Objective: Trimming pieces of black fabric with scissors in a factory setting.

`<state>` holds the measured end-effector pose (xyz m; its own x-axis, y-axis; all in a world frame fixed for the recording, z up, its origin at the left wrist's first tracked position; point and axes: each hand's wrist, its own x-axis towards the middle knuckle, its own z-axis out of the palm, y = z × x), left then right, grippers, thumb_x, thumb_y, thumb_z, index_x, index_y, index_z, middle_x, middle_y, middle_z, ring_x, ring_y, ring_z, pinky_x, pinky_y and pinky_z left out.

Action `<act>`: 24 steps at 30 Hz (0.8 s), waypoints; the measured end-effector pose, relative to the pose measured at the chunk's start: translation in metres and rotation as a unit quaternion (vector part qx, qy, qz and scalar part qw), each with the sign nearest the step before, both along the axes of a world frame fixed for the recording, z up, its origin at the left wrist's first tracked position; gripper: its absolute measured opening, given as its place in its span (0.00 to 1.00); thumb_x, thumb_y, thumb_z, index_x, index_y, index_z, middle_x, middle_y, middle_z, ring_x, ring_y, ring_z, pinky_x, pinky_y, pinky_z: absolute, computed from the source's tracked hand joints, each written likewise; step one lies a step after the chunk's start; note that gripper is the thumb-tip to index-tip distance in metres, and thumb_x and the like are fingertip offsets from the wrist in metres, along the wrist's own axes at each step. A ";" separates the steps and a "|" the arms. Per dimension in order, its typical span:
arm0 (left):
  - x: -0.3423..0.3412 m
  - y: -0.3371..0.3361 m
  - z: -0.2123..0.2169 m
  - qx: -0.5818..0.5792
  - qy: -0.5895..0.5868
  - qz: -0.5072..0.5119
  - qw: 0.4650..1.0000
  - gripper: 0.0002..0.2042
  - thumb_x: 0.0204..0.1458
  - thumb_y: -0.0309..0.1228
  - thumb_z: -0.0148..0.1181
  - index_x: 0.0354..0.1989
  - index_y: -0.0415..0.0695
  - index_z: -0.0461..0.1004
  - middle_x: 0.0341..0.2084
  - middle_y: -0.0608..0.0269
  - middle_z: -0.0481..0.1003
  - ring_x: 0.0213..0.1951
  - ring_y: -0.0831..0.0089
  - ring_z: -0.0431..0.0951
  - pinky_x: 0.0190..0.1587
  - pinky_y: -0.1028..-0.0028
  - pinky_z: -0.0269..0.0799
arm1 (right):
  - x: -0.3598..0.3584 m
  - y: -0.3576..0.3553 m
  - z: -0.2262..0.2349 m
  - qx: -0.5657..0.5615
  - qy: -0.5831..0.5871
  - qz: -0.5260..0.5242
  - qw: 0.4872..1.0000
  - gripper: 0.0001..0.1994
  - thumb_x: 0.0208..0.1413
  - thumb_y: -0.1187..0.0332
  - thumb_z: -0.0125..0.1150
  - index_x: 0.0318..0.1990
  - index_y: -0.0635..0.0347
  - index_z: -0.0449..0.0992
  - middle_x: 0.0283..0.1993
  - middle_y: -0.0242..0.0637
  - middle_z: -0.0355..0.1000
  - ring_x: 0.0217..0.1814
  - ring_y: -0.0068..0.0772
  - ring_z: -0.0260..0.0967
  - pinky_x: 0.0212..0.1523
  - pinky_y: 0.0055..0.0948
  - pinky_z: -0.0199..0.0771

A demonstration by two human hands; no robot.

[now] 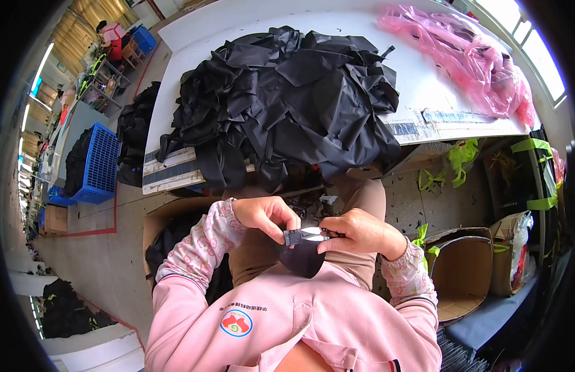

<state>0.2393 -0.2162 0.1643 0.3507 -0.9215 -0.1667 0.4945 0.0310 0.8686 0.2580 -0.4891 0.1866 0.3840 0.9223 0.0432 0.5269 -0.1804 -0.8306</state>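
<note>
Over my lap, my left hand (269,217) pinches the dark webbing end of a black fabric piece (303,259) between thumb and fingertips. The rest of that piece hangs down in a rounded flap. My right hand (355,232) is closed around a pair of small thread snips (313,234), whose silver blades point left. The blade tips lie at the webbing beside my left fingertips; whether they touch it I cannot tell. Just beyond my knees, a large heap of black fabric pieces (287,105) covers much of the white table (417,93) and droops over its near edge.
Pink plastic sheeting (461,62) lies at the table's far right. An open cardboard box (461,273) stands to my right, near yellow-green strips (464,161). To the left are a blue crate (101,164) and black fabric on the floor. A person (114,43) works far back left.
</note>
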 end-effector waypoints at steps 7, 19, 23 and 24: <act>0.001 0.001 -0.001 0.008 -0.015 0.007 1.000 0.04 0.49 0.22 0.64 0.31 0.34 0.77 0.33 0.57 0.76 0.39 0.69 0.74 0.45 0.71 0.66 | -0.001 -0.002 -0.004 0.008 0.000 -0.009 1.000 0.22 0.55 0.49 0.60 0.35 0.63 0.76 0.18 0.47 0.68 0.22 0.52 0.68 0.24 0.40 0.66; 0.001 0.000 -0.003 0.008 -0.009 0.009 1.000 0.05 0.49 0.22 0.64 0.33 0.34 0.77 0.34 0.57 0.76 0.39 0.69 0.75 0.47 0.71 0.66 | -0.002 -0.002 -0.006 0.012 0.001 -0.017 1.000 0.21 0.54 0.49 0.61 0.35 0.62 0.76 0.18 0.46 0.68 0.23 0.51 0.69 0.24 0.39 0.66; 0.001 -0.001 -0.003 0.007 -0.011 0.014 1.000 0.05 0.49 0.22 0.64 0.33 0.34 0.77 0.34 0.56 0.76 0.39 0.69 0.75 0.47 0.71 0.67 | -0.001 -0.003 -0.007 0.011 0.002 -0.015 1.000 0.20 0.54 0.50 0.61 0.35 0.63 0.76 0.19 0.47 0.68 0.23 0.51 0.69 0.24 0.39 0.66; 0.001 -0.001 -0.004 0.005 -0.016 0.013 1.000 0.05 0.49 0.23 0.64 0.33 0.34 0.77 0.34 0.56 0.76 0.39 0.69 0.75 0.47 0.71 0.67 | -0.002 -0.003 -0.007 0.017 0.004 -0.017 1.000 0.20 0.54 0.50 0.61 0.35 0.63 0.76 0.19 0.47 0.68 0.23 0.52 0.69 0.24 0.39 0.66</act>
<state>0.2402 -0.2175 0.1606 0.3791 -0.9106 -0.1649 0.4656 0.0336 0.8844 0.2565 -0.4923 0.1796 0.4153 0.9069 0.0709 0.5148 -0.1701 -0.8402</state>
